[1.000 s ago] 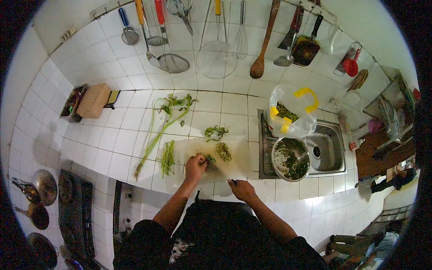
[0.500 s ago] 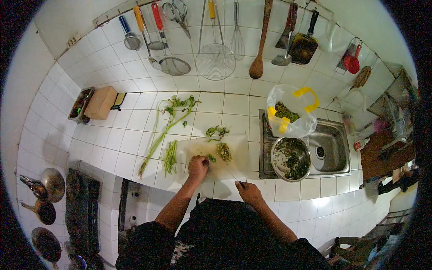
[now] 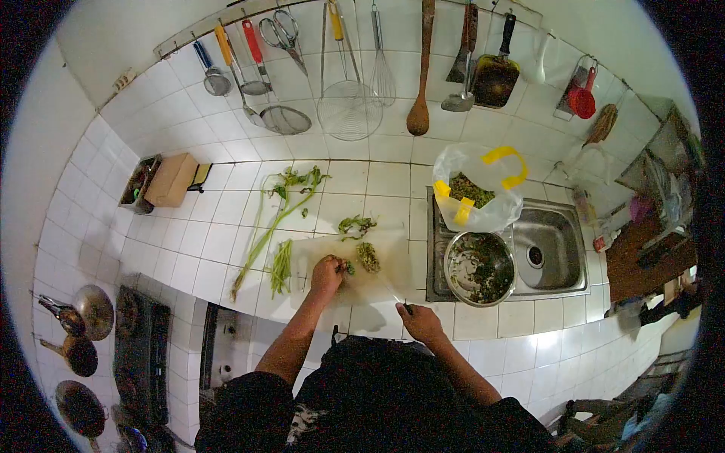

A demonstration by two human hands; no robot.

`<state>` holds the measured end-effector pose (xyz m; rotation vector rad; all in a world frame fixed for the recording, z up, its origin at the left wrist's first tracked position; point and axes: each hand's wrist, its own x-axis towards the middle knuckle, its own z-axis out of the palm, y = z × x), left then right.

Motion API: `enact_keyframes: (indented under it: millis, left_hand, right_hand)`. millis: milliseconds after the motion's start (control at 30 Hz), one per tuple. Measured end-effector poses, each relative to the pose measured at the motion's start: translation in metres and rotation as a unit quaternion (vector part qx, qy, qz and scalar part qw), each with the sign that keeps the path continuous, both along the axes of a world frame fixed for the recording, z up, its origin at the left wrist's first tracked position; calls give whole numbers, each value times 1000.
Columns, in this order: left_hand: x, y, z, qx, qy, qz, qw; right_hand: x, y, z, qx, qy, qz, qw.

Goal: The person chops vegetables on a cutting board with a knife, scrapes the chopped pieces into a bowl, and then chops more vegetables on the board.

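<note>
My left hand (image 3: 327,275) is closed at the left half of a pale cutting board (image 3: 389,257), fingers pinched on a small bunch of greens (image 3: 348,267) that pokes out to the right. My right hand (image 3: 423,323) grips a knife (image 3: 408,308) by its dark handle near the counter's front edge. Its thin blade points up and left over the board, and the tip is hard to make out. Chopped greens (image 3: 368,257) lie heaped right of my left hand. Some loose leaves (image 3: 356,226) rest at the board's far edge, and cut green stems (image 3: 280,266) at its left.
Long leafy stalks (image 3: 270,230) lie on the tiled counter farther left. To the right, a steel bowl (image 3: 451,266) with chopped greens stands by the sink (image 3: 570,260), and a plastic bag (image 3: 498,208) of greens sits behind it. Utensils such as a wooden spoon (image 3: 419,113) hang above.
The camera view has shifted slightly, so the wall utensils appear lower and more to the left. Both hands keep nearly the same places and holds.
</note>
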<state>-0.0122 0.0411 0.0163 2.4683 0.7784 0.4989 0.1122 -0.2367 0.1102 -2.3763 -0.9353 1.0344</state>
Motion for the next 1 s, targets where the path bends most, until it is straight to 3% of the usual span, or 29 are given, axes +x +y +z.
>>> enact_keyframes:
  millis: [100,267,467,533,600,633,700,800,1000]
  left_hand:
    - [-1,-11,13,52,28,-23,998]
    - [3,-28,14,64,38,22,997]
    - [7,-25,-2,27,-7,32,999]
    - [7,-15,-28,31,-19,30,999]
    - [7,-1,-68,-160,-136,63,976]
    - [7,-7,-50,-160,-136,61,976]
    - [5,-16,-22,1,-60,77,995]
    - [6,-16,-16,59,-20,85,994]
    - [4,-24,-21,61,-18,147,987]
  right_hand:
    - [2,-7,-3,36,-6,-4,999]
    - [2,-9,-8,47,10,-3,999]
    - [3,-11,-6,34,-11,25,999]
    - [3,-10,-9,41,-3,21,999]
    - [4,-8,-15,46,6,15,999]
    - [5,-4,-20,36,15,31,999]
    - [7,4,-32,26,22,45,998]
    - [6,16,-44,20,33,40,998]
    - [4,31,-43,22,44,44,998]
